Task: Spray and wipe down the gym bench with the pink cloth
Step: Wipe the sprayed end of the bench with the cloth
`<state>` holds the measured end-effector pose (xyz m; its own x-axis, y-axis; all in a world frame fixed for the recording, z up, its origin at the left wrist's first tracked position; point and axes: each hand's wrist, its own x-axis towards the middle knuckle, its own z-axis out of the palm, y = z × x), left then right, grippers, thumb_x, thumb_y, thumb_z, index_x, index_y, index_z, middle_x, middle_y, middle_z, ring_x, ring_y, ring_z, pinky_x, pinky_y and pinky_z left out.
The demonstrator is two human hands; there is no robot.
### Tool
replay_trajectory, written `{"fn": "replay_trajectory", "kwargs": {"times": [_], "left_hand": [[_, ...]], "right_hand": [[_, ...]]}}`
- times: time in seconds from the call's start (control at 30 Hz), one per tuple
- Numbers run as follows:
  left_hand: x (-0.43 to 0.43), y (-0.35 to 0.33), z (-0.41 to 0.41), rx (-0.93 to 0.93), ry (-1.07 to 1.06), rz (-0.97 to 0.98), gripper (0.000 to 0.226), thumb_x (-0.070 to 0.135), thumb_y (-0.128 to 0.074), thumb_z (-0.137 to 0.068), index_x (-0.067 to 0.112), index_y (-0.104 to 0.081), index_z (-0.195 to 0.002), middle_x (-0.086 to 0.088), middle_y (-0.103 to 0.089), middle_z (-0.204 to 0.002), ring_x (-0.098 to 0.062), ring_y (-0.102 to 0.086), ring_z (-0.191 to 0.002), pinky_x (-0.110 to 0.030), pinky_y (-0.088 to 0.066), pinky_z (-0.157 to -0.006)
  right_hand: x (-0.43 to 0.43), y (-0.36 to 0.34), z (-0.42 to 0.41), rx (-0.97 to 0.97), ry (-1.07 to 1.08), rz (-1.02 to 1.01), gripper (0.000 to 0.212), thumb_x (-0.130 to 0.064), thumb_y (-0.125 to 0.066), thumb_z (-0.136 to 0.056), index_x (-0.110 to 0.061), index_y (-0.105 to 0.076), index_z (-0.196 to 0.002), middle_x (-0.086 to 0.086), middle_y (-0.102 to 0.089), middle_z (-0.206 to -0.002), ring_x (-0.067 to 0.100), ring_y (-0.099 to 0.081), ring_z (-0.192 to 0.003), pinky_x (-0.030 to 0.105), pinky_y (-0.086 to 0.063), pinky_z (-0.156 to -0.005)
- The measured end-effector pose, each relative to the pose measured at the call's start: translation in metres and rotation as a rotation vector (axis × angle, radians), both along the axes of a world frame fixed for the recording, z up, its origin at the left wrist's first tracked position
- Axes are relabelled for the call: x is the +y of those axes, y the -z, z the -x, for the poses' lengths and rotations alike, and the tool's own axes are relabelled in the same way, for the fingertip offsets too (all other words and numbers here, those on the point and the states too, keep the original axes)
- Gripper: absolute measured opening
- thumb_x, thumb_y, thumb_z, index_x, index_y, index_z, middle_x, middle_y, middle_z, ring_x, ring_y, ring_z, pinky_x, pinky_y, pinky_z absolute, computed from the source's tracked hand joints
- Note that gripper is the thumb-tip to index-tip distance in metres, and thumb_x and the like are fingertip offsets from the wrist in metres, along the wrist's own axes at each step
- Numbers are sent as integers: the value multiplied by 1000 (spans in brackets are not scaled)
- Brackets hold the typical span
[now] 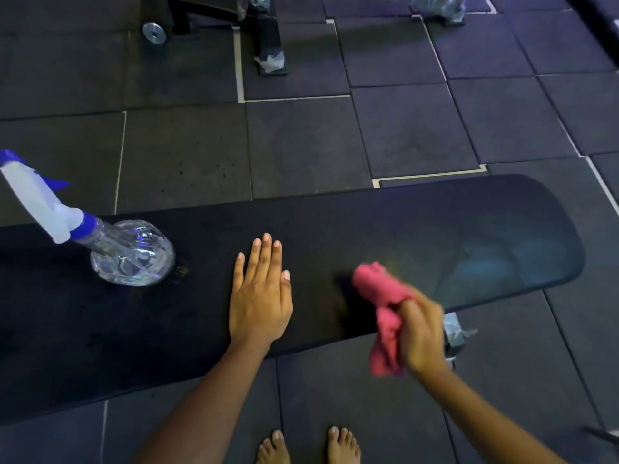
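Note:
A long black padded gym bench [418, 229] runs across the view from left to right. My left hand [261, 293] lies flat on its middle, palm down, fingers together, holding nothing. My right hand [420, 333] is closed around a crumpled pink cloth [382, 296] over the bench's near edge; the cloth's upper end reaches onto the pad, its lower end hangs below my fist. A clear spray bottle [134, 254] with a white and blue trigger head stands on the bench at the left, apart from both hands.
Dark rubber floor tiles [301, 139] surround the bench. A black machine frame [264, 35] with a wrapped foot and a metal disc [154, 32] stand at the back. My bare feet [308, 447] are just in front of the bench. A wrapped bench leg [454, 329] shows under its right end.

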<state>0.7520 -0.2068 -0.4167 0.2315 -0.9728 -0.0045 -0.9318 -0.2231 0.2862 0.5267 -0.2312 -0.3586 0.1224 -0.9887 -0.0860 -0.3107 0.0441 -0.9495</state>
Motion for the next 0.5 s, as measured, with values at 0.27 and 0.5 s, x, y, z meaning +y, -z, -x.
{"fn": "replay_trajectory", "kwargs": {"times": [0.27, 0.5], "left_hand": [[0, 0, 0, -9, -10, 0, 54, 32, -21, -100, 9, -28, -149, -6, -23, -158, -18, -14, -148, -44, -13, -120], [-1, 1, 2, -28, -1, -9, 55, 32, -20, -100, 9, -26, -149, -7, -21, -158, -19, -14, -148, -46, -14, -120]], "right_hand": [[-78, 33, -5, 925, -88, 80, 82, -51, -24, -82, -21, -9, -156, 16, -7, -163, 35, -1, -151, 50, 1, -121], [-61, 40, -21, 943, -155, 126, 89, -50, -25, -75, -13, -15, -155, 16, -8, -163, 34, 1, -151, 49, 1, -122]]}}
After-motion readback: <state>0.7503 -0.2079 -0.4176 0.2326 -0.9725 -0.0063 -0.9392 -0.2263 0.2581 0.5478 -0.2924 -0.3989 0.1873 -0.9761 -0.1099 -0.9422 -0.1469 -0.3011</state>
